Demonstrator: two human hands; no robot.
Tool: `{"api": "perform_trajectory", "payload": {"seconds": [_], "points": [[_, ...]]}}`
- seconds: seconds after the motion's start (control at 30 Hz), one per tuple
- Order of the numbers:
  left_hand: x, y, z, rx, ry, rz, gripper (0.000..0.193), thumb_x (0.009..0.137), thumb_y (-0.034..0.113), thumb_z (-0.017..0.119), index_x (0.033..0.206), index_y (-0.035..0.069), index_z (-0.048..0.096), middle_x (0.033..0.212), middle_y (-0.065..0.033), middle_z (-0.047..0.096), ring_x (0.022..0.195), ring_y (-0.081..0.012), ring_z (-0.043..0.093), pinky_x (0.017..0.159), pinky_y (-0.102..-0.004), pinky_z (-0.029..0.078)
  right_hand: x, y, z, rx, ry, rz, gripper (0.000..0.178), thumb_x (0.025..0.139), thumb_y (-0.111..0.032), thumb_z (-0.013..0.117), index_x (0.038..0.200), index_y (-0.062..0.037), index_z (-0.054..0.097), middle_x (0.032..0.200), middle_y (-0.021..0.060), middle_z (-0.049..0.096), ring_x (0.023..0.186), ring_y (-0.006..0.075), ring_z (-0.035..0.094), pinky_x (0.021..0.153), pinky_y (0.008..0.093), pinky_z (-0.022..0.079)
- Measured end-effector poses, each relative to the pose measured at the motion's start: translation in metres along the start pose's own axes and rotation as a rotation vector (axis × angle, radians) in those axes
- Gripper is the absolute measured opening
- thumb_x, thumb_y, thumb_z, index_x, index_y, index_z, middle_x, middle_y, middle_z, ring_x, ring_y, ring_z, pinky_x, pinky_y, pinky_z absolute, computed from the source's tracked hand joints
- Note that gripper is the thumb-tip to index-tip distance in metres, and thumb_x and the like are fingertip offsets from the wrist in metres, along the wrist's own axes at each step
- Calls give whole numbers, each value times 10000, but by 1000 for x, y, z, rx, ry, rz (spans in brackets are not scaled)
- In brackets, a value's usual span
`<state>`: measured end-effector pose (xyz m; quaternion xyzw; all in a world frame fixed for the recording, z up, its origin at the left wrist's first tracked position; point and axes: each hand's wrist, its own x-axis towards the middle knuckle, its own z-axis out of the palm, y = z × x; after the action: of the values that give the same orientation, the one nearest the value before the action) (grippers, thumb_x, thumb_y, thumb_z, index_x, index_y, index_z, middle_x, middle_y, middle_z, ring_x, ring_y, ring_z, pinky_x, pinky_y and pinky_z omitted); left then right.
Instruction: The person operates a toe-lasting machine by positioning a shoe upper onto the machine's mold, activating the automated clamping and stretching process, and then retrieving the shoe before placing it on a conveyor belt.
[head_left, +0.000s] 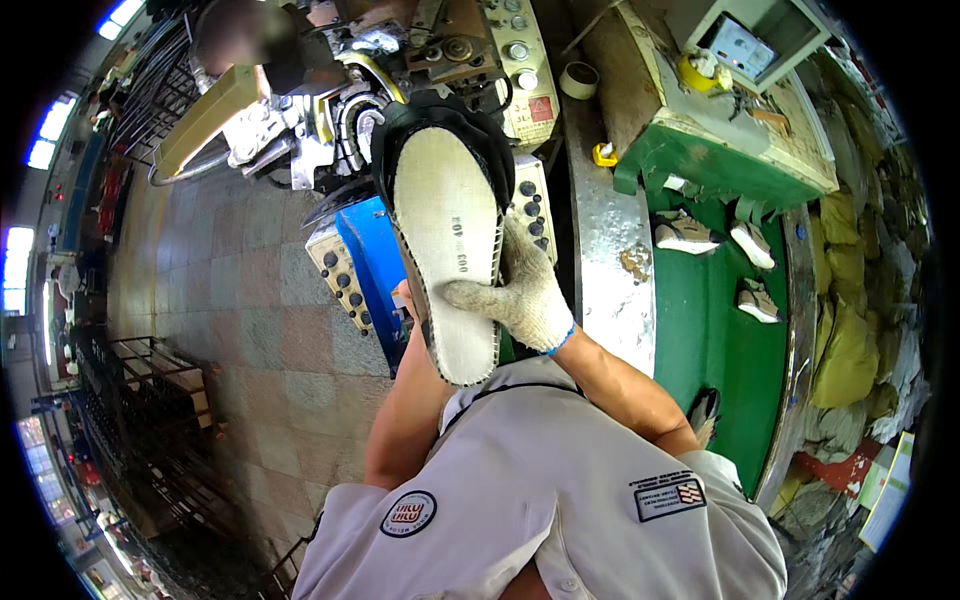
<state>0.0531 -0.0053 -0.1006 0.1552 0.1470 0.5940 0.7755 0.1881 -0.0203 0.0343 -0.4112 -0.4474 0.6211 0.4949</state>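
An unsoled shoe upper (460, 210) is held up in front of me with its underside toward me. Its pale insole is stitched around the edge, and black material gathers at the far end. My right hand (515, 290), in a whitish knitted glove with a blue cuff edge, is closed on its right side, thumb lying across the insole. Bare skin of my left hand (407, 299) shows at the shoe's left edge, where it grips the shoe from behind; most of its fingers are hidden.
A machine (360, 110) with metal arms stands ahead, with a blue panel (372, 262) and knobbed control panels (340, 280) below. At right are a metal ledge (615, 290), a green-sided bench (720, 160) and several shoes (686, 232) on a green surface. Dark racks (150, 390) stand left.
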Motion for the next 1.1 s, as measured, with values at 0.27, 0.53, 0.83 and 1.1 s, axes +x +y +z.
{"api": "perform_trajectory", "payload": {"seconds": [0.27,0.53,0.83,1.1], "points": [[7,-5,-8,18,-24,31,1004,785,666,547,1580,110,292,1556,-190,394,1382,-387,452,1151,-519,384,-6,4,-8,-54,8,-12,816,721,-183,914,1382,23,482,1265,123,630,1149,191,604,1009,344,488],[1,-6,-7,7,-10,-21,942,782,550,572,1564,88,320,1517,-190,447,1346,-369,493,1136,-505,406,-10,1,-11,35,29,25,797,724,-199,910,1370,24,500,1239,123,645,1120,189,618,985,339,504],[-7,8,-22,-36,-40,-65,881,777,419,600,1545,64,353,1472,-191,506,1305,-350,540,1119,-490,429,4,20,-8,-204,71,-55,705,703,-99,907,1299,35,554,1204,131,654,1062,205,629,906,352,531],[-16,44,-26,-270,57,-255,667,751,220,684,1361,-22,561,1232,-201,684,1061,-348,700,989,-472,543,25,29,3,-9,30,47,723,737,-250,800,1339,56,540,1169,106,674,1016,209,657,897,338,525]]}}
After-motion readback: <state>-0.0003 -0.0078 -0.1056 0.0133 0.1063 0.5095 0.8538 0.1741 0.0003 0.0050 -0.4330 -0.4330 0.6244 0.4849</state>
